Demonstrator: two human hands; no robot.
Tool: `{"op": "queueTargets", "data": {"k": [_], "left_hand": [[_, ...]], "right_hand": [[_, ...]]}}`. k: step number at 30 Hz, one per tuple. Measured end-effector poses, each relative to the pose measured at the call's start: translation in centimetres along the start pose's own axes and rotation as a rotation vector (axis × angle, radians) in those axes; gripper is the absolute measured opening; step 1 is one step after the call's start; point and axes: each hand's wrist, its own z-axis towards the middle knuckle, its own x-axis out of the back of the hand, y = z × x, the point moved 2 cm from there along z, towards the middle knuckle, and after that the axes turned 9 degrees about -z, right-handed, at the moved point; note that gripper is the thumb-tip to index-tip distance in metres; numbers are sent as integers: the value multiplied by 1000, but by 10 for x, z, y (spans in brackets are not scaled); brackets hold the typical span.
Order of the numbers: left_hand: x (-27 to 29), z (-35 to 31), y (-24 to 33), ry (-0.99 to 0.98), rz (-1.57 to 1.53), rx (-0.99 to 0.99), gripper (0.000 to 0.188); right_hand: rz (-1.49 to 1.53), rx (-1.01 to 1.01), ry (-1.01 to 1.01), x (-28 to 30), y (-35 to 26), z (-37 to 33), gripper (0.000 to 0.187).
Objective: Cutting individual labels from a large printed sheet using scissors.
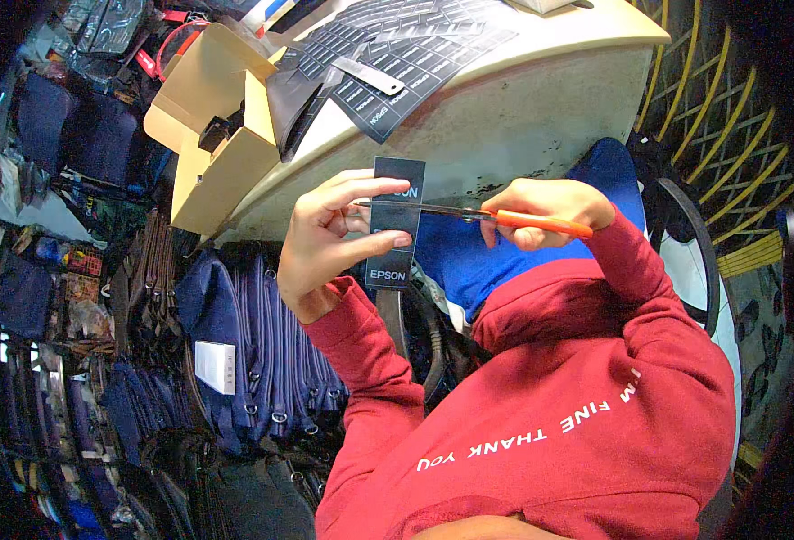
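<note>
My left hand (318,236) pinches a narrow black strip of printed labels (393,169), its thumb and fingers on the strip's left side and front. The strip hangs upright in front of me, off the table's near edge. In my right hand (559,205) is a pair of scissors (541,223) with orange handles, its fingers wrapped round them. The blades point left and lie across the strip, just between my left thumb and forefinger. Whether they have cut into it I cannot tell.
On the pale curved table (541,76) lie black printed label sheets (388,106) with a metal ruler (368,76) on top. An open cardboard box (226,76) stands at the table's left. Dark blue bags (253,324) and a small white box (214,367) are lower left.
</note>
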Motion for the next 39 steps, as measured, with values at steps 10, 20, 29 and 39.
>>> {"op": "queueTargets", "data": {"k": [10, 20, 29, 39], "left_hand": [[0, 1, -2, -53, -20, -20, 50], [-2, 1, -2, -46, -110, -7, 53], [0, -2, -4, -44, -98, -16, 52], [2, -1, 3, -65, 9, -53, 51]], "right_hand": [[-79, 33, 8, 0, -1, -1, 51], [-145, -41, 45, -4, 2, 0, 49], [-143, -26, 41, -4, 4, 2, 47], [-227, -51, 50, -3, 2, 4, 50]]}}
